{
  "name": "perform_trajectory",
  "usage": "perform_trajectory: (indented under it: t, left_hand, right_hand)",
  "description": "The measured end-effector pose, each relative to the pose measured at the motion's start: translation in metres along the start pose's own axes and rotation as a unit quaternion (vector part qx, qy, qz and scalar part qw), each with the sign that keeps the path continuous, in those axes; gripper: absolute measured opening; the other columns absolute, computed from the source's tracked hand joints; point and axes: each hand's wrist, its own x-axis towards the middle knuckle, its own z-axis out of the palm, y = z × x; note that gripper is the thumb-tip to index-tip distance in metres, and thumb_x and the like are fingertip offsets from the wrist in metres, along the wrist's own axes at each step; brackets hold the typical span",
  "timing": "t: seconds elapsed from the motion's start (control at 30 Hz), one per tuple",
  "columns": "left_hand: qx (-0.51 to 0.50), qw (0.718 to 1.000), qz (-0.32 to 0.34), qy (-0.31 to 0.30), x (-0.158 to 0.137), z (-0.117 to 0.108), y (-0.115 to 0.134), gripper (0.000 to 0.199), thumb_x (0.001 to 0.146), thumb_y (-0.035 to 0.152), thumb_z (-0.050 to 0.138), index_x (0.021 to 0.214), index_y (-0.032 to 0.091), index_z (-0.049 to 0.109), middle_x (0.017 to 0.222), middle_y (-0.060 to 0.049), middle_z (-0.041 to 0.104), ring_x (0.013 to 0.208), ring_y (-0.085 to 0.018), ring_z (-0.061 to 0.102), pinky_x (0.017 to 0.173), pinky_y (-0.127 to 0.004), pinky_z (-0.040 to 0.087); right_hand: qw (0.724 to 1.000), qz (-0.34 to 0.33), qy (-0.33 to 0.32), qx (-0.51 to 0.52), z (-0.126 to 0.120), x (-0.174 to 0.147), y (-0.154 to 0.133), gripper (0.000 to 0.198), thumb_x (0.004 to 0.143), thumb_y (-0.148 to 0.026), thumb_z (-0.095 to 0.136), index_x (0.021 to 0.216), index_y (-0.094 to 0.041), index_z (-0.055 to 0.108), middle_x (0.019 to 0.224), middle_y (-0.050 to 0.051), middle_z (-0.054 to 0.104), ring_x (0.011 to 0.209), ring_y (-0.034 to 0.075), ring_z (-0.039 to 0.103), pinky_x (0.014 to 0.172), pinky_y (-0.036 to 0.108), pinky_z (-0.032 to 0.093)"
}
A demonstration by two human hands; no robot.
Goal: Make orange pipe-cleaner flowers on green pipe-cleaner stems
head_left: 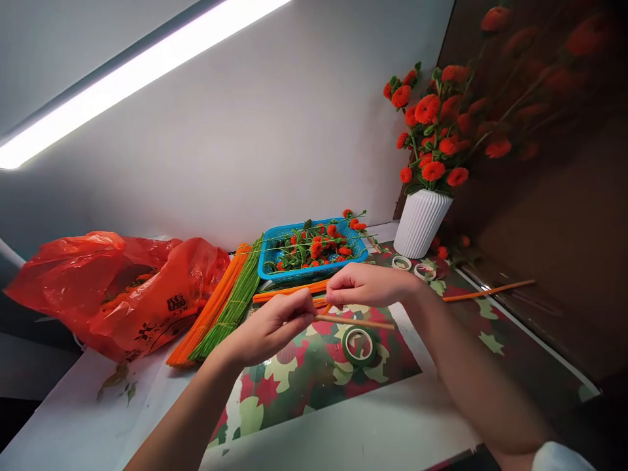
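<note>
My left hand [282, 325] is closed on a thin tan stick [360, 322], which points right over the patterned mat. Close beside it, my right hand [370, 286] bends down from the right with its fingers pinched. A short piece of orange pipe cleaner [326, 308] shows at those fingertips, near the stick's left end. Whether it is wound on the stick is hidden by the fingers. Below the stick lies a roll of green tape [360, 345]. Behind the hands, loose orange pipe cleaners [289, 290] lie in front of the blue basket [267, 269].
Several orange and green flowers [316, 247] fill the basket. Left of it lie bundles of orange pipe cleaners [209, 311] and green pipe cleaners [230, 314], then a red plastic bag [147, 314]. A white vase [422, 222] with orange flowers and two tape rolls [424, 271] stand right.
</note>
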Motion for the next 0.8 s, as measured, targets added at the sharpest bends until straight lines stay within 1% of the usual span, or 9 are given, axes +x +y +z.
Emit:
perform_trajectory:
  t: [0.07, 0.17, 0.3, 0.43, 0.5, 0.57, 0.63, 0.7, 0.8]
  left_hand:
    - [0.028, 0.999, -0.009, -0.026, 0.0, 0.001, 0.001, 0.017, 0.093, 0.024, 0.041, 0.078, 0.021, 0.049, 0.067, 0.002, 0.046, 0.058, -0.013, 0.036, 0.054, -0.025, 0.03]
    - [0.053, 0.997, -0.029, -0.04, 0.002, 0.003, 0.003, 0.017, 0.093, 0.024, 0.04, 0.079, 0.022, 0.05, 0.066, 0.002, 0.048, 0.057, -0.014, 0.037, 0.053, -0.025, 0.03]
    - [0.048, 0.997, -0.053, -0.036, 0.004, 0.005, 0.004, 0.017, 0.093, 0.028, 0.041, 0.092, 0.023, 0.057, 0.081, -0.001, 0.06, 0.068, -0.018, 0.049, 0.06, -0.026, 0.036]
    - [0.052, 0.994, -0.088, -0.038, 0.004, 0.005, 0.002, 0.022, 0.096, 0.035, 0.037, 0.099, 0.024, 0.056, 0.089, -0.001, 0.063, 0.076, -0.019, 0.054, 0.067, -0.028, 0.04]
    - [0.058, 0.993, -0.099, -0.022, 0.004, 0.007, -0.001, 0.022, 0.096, 0.037, 0.037, 0.098, 0.024, 0.055, 0.087, -0.001, 0.063, 0.075, -0.019, 0.053, 0.067, -0.028, 0.04]
    - [0.05, 0.993, -0.107, 0.013, 0.005, 0.01, -0.007, 0.021, 0.094, 0.037, 0.04, 0.089, 0.022, 0.053, 0.082, 0.0, 0.06, 0.074, -0.018, 0.051, 0.066, -0.029, 0.039]
    - [0.013, 0.992, -0.116, 0.057, 0.009, 0.015, -0.013, 0.021, 0.092, 0.036, 0.044, 0.079, 0.021, 0.049, 0.075, 0.002, 0.054, 0.07, -0.017, 0.047, 0.063, -0.028, 0.038]
    - [-0.063, 0.986, -0.118, 0.096, 0.013, 0.019, -0.019, 0.022, 0.089, 0.036, 0.05, 0.074, 0.021, 0.045, 0.07, 0.004, 0.048, 0.066, -0.015, 0.044, 0.062, -0.027, 0.037]
    - [-0.223, 0.955, -0.121, 0.155, 0.02, 0.026, -0.022, 0.022, 0.081, 0.035, 0.061, 0.073, 0.02, 0.048, 0.069, 0.004, 0.048, 0.066, -0.014, 0.045, 0.063, -0.026, 0.038]
  right_hand:
    - [0.999, 0.011, 0.011, -0.039, 0.005, 0.002, -0.002, 0.03, 0.091, -0.031, 0.044, 0.069, -0.016, 0.057, 0.061, -0.003, 0.048, 0.054, 0.009, 0.038, 0.048, 0.023, 0.027]
    - [0.993, 0.029, 0.046, -0.101, 0.013, 0.004, -0.008, 0.031, 0.092, -0.028, 0.044, 0.067, -0.015, 0.058, 0.06, -0.002, 0.051, 0.053, 0.009, 0.039, 0.048, 0.024, 0.025]
    - [0.978, 0.054, 0.086, -0.182, 0.026, 0.007, -0.018, 0.033, 0.093, -0.025, 0.043, 0.063, -0.015, 0.056, 0.059, -0.001, 0.053, 0.051, 0.009, 0.037, 0.049, 0.025, 0.022]
    - [0.956, 0.059, 0.112, -0.264, 0.037, 0.01, -0.025, 0.033, 0.094, -0.027, 0.041, 0.069, -0.016, 0.06, 0.066, 0.001, 0.06, 0.055, 0.011, 0.042, 0.049, 0.025, 0.02]
    - [0.944, 0.062, 0.12, -0.3, 0.041, 0.012, -0.028, 0.032, 0.095, -0.027, 0.041, 0.072, -0.017, 0.061, 0.069, 0.002, 0.063, 0.057, 0.012, 0.046, 0.049, 0.025, 0.019]
    - [0.935, 0.072, 0.114, -0.328, 0.044, 0.014, -0.031, 0.029, 0.093, -0.021, 0.043, 0.07, -0.016, 0.06, 0.067, 0.003, 0.062, 0.056, 0.013, 0.049, 0.048, 0.026, 0.018]
    - [0.926, 0.088, 0.109, -0.35, 0.047, 0.016, -0.032, 0.021, 0.086, -0.013, 0.049, 0.069, -0.016, 0.059, 0.063, 0.003, 0.062, 0.055, 0.013, 0.051, 0.048, 0.026, 0.018]
    - [0.918, 0.098, 0.119, -0.365, 0.049, 0.018, -0.031, 0.014, 0.079, -0.007, 0.053, 0.071, -0.016, 0.059, 0.062, 0.002, 0.062, 0.054, 0.014, 0.053, 0.048, 0.026, 0.018]
    - [0.908, 0.1, 0.163, -0.372, 0.05, 0.019, -0.03, 0.011, 0.081, -0.009, 0.052, 0.081, -0.017, 0.059, 0.066, 0.003, 0.063, 0.059, 0.016, 0.057, 0.048, 0.027, 0.018]
